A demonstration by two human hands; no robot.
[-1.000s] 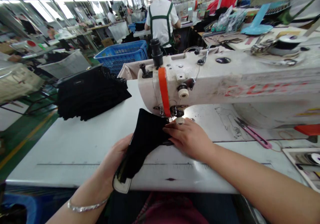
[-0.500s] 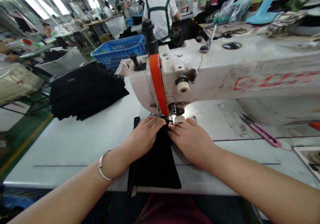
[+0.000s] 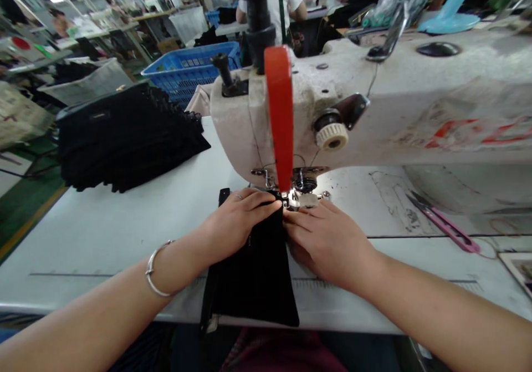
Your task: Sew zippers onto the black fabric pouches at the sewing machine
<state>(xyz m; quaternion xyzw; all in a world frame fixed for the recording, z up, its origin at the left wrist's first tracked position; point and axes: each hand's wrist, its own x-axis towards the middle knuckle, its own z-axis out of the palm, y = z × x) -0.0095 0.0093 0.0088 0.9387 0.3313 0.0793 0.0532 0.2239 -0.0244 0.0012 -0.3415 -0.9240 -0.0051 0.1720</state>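
Both hands are lying flat and open on the black cloth (image 3: 253, 283): left hand (image 3: 235, 219) and right hand (image 3: 328, 239) are pressing it down by the needle (image 3: 291, 197), gripping nothing.

Black fabric piece (image 3: 253, 283), flat on table; far end under presser foot

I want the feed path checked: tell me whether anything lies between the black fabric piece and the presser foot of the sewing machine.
Nothing visible does. The black fabric piece already reaches the presser foot, with the left hand and right hand flat on it at either side. The pink thread snips lie well off to the right.
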